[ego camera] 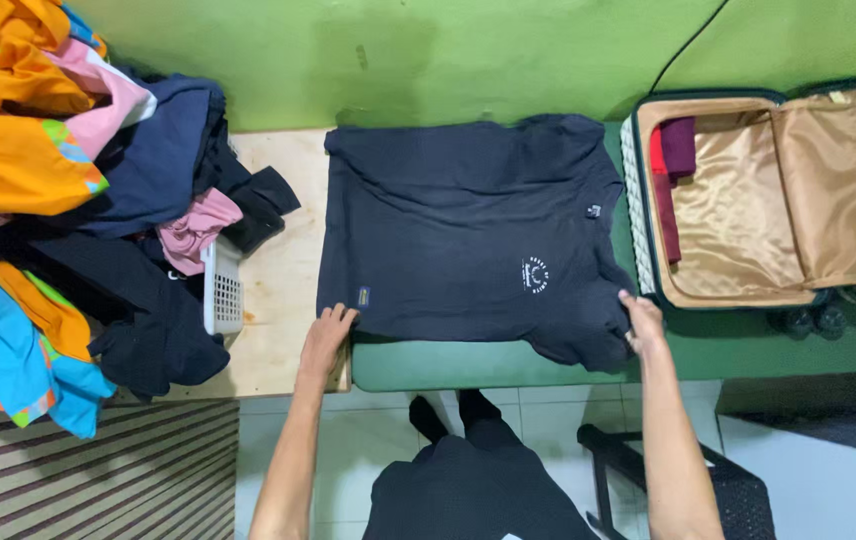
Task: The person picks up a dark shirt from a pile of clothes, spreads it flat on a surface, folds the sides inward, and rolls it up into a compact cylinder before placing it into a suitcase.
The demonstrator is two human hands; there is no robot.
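Note:
A dark navy T-shirt (468, 220) with a small white round print lies spread flat on a green table (448, 365), its hem toward the left. My left hand (328, 335) rests palm down at the shirt's near left corner, fingers together. My right hand (643, 322) pinches the shirt's near right edge by the sleeve.
A white laundry basket (223, 290) overflowing with orange, pink, blue and dark clothes (68, 180) stands at the left on a wooden board (283, 290). An open suitcase (738, 200) with tan lining and maroon clothing sits at the right. A black chair (668, 480) stands below.

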